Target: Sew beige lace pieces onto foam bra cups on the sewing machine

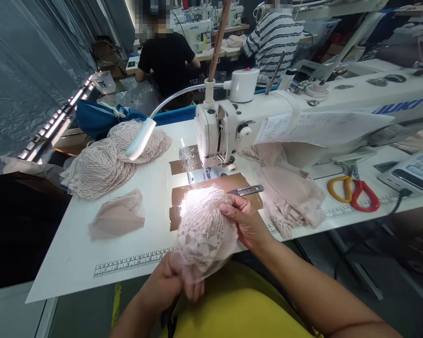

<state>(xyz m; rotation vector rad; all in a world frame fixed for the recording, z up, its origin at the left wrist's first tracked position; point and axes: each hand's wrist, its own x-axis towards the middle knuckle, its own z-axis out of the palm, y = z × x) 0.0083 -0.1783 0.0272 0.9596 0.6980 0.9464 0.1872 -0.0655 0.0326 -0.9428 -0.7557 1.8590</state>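
Observation:
A pale pink lace bra cup [207, 230] is held up between my two hands at the table's front edge, its domed lace side facing up. My right hand [245, 218] pinches its right edge between thumb and fingers. At the lower left, my left hand [179, 277] grips the sheer edge of the cup, slightly blurred, with some fingers behind the cloth. Thread snips [246, 190] lie just beyond my right hand, on a brown patch of the table. Behind the cup stands the needle area of a white sewing machine [215, 126].
Stacked lace cups [105, 159] lie at the left under a lamp [141, 138]. A sheer fabric piece [118, 216] rests nearer. Pink fabric [289, 188] and red-and-yellow-handled scissors [354, 190] lie at right. Two people [167, 61] sit beyond the table.

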